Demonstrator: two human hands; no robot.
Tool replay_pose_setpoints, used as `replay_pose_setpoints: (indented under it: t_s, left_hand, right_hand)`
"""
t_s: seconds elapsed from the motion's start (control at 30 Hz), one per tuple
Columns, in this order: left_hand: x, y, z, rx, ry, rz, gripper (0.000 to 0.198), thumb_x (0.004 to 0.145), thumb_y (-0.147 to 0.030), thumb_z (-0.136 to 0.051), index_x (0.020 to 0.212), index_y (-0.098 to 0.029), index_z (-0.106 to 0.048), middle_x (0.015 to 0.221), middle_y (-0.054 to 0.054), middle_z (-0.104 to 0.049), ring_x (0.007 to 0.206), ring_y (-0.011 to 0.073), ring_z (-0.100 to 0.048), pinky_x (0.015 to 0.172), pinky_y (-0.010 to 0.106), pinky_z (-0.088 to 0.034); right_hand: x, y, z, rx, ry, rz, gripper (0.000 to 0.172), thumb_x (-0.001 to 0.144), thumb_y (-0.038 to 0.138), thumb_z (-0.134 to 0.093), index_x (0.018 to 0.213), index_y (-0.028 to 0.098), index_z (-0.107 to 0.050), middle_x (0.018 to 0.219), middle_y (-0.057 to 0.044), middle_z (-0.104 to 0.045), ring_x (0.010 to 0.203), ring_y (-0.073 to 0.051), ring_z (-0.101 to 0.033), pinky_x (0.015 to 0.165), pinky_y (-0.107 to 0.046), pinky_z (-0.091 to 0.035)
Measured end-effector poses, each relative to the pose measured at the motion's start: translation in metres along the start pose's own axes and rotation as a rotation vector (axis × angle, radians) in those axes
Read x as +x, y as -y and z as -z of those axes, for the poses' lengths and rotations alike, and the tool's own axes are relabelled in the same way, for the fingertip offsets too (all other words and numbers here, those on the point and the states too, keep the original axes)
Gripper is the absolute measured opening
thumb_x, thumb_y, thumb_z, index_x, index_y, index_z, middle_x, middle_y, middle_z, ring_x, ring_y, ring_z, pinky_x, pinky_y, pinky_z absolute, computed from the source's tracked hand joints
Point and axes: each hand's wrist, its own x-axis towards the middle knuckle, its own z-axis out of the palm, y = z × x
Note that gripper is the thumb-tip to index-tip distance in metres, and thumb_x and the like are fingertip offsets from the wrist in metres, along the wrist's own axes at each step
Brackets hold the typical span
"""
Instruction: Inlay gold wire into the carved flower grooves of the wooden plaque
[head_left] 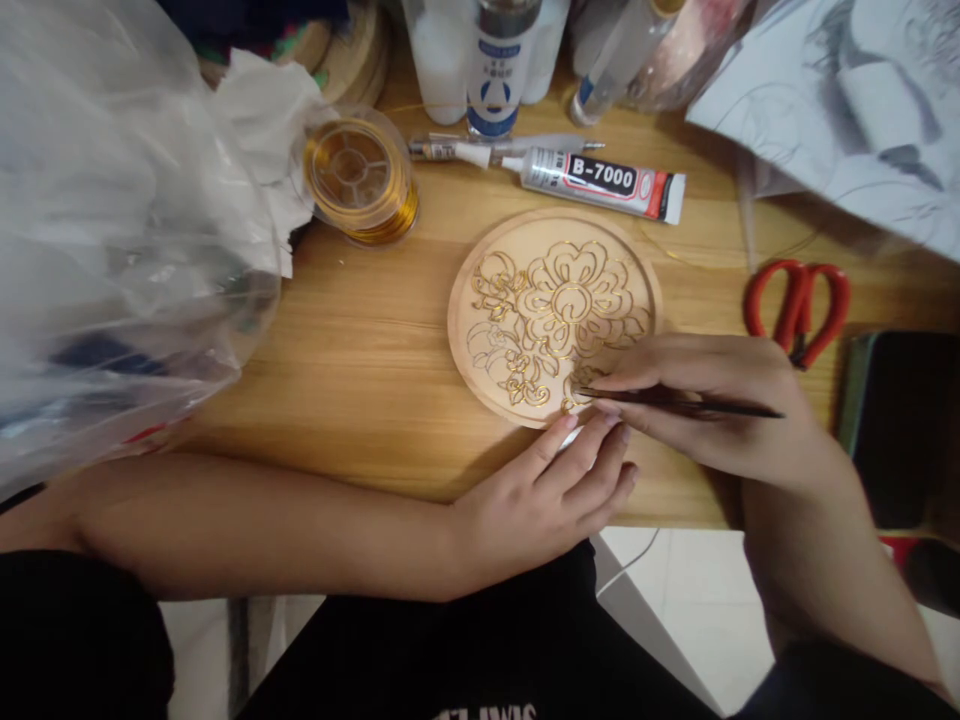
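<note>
A round wooden plate (459, 345) with a raised rim lies on the table, its face covered with flower outlines in gold wire. At its lower left, part of the pattern shows only as drawn lines. My right hand (712, 400) grips dark tweezers (724, 407), their tips down on the wire pattern near the plate's lower right. My left hand (551, 480) lies at the plate's near rim with fingers stretched out, fingertips by the edge. Something small and white (571, 437) shows between those fingers; what it is I cannot make out.
Behind the plate lie a B-7000 glue tube (604, 180) and a pen (442, 149). A spool of gold wire (360, 180) is left of them, near a large plastic bag (127, 230). Bottles (501, 70) stand at the back. Red-handled scissors (796, 305) and a phone (904, 430) lie right.
</note>
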Motion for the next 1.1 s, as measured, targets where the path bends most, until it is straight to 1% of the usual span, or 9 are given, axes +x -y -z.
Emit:
replay_pose_setpoints:
  t_s: [0.17, 0.3, 0.37, 0.47, 0.53, 0.67, 0.77, 0.93, 1.1]
  left_hand:
    - [-0.0006, -0.0007, -0.002, -0.005, -0.014, 0.004, 0.039, 0.099, -0.03, -0.042, 0.134, -0.016, -0.049, 0.14, 0.01, -0.05, 0.131, 0.0266, -0.048, 0.111, 0.044, -0.037]
    - [-0.0003, -0.0003, -0.0012, -0.007, -0.013, 0.002, 0.038, 0.099, -0.029, -0.041, 0.133, -0.016, -0.05, 0.139, 0.009, -0.051, 0.131, 0.0271, -0.047, 0.111, 0.043, -0.038]
    - [-0.0003, 0.0, -0.0006, -0.003, -0.006, -0.002, 0.038, 0.099, -0.029, -0.042, 0.134, -0.016, -0.049, 0.14, 0.009, -0.051, 0.131, 0.0269, -0.047, 0.111, 0.043, -0.038]
    - [-0.0003, 0.0002, -0.0001, 0.001, -0.004, 0.0, 0.039, 0.098, -0.03, -0.042, 0.134, -0.016, -0.049, 0.14, 0.009, -0.05, 0.131, 0.0271, -0.047, 0.111, 0.043, -0.038]
    - [-0.0003, 0.0002, -0.0002, 0.0, -0.001, 0.0, 0.04, 0.098, -0.03, -0.043, 0.134, -0.015, -0.048, 0.14, 0.01, -0.05, 0.131, 0.0269, -0.047, 0.112, 0.043, -0.037]
    - [-0.0001, 0.0001, -0.0003, 0.001, 0.01, -0.007, 0.04, 0.098, -0.031, -0.043, 0.135, -0.015, -0.047, 0.141, 0.011, -0.049, 0.13, 0.026, -0.048, 0.112, 0.044, -0.037]
    - [0.0001, 0.0002, -0.0003, -0.001, 0.003, -0.006, 0.039, 0.098, -0.03, -0.043, 0.134, -0.016, -0.048, 0.141, 0.01, -0.05, 0.13, 0.0262, -0.048, 0.111, 0.043, -0.037]
    - [-0.0004, 0.0001, -0.0005, -0.006, 0.005, -0.005, 0.04, 0.098, -0.03, -0.043, 0.134, -0.016, -0.048, 0.141, 0.01, -0.049, 0.131, 0.027, -0.047, 0.111, 0.044, -0.037]
    - [-0.0005, -0.0002, -0.0007, 0.001, 0.01, -0.006, 0.04, 0.098, -0.031, -0.044, 0.135, -0.016, -0.048, 0.142, 0.011, -0.048, 0.131, 0.0266, -0.047, 0.112, 0.044, -0.036]
  right_hand:
    - [0.0004, 0.0019, 0.0007, -0.017, -0.005, 0.016, 0.014, 0.081, 0.014, -0.068, 0.092, 0.021, -0.065, 0.08, -0.001, -0.071, 0.077, -0.015, -0.068, 0.066, -0.025, -0.052]
    - [0.0011, 0.0038, 0.0013, -0.028, 0.01, -0.009, 0.013, 0.082, 0.014, -0.066, 0.091, 0.023, -0.064, 0.077, 0.0, -0.07, 0.064, -0.012, -0.063, 0.057, -0.025, -0.05]
    - [0.0011, 0.0039, 0.0015, -0.027, 0.016, -0.02, 0.012, 0.082, 0.015, -0.066, 0.09, 0.024, -0.065, 0.077, 0.0, -0.07, 0.063, -0.012, -0.063, 0.055, -0.025, -0.049]
    - [0.0011, 0.0027, 0.0015, -0.016, 0.008, 0.005, 0.013, 0.082, 0.015, -0.066, 0.091, 0.024, -0.066, 0.077, 0.0, -0.07, 0.07, -0.014, -0.066, 0.057, -0.025, -0.05]
    - [0.0012, 0.0016, 0.0013, -0.009, 0.003, 0.02, 0.013, 0.082, 0.015, -0.066, 0.093, 0.023, -0.066, 0.078, 0.0, -0.071, 0.075, -0.015, -0.068, 0.062, -0.026, -0.052]
    - [0.0017, 0.0005, 0.0001, 0.001, 0.01, 0.012, 0.013, 0.083, 0.017, -0.066, 0.093, 0.025, -0.067, 0.08, 0.001, -0.071, 0.079, -0.016, -0.069, 0.069, -0.027, -0.053]
    - [0.0016, 0.0014, -0.0001, -0.007, 0.005, 0.006, 0.014, 0.082, 0.016, -0.067, 0.093, 0.025, -0.067, 0.081, 0.0, -0.071, 0.078, -0.016, -0.069, 0.068, -0.027, -0.053]
    - [0.0008, 0.0025, 0.0012, -0.018, 0.012, -0.002, 0.015, 0.081, 0.014, -0.066, 0.092, 0.024, -0.065, 0.079, 0.0, -0.07, 0.072, -0.014, -0.066, 0.062, -0.025, -0.051]
    - [0.0007, 0.002, 0.0018, -0.022, 0.018, -0.003, 0.012, 0.082, 0.015, -0.066, 0.091, 0.023, -0.066, 0.077, 0.0, -0.07, 0.069, -0.013, -0.065, 0.06, -0.025, -0.051]
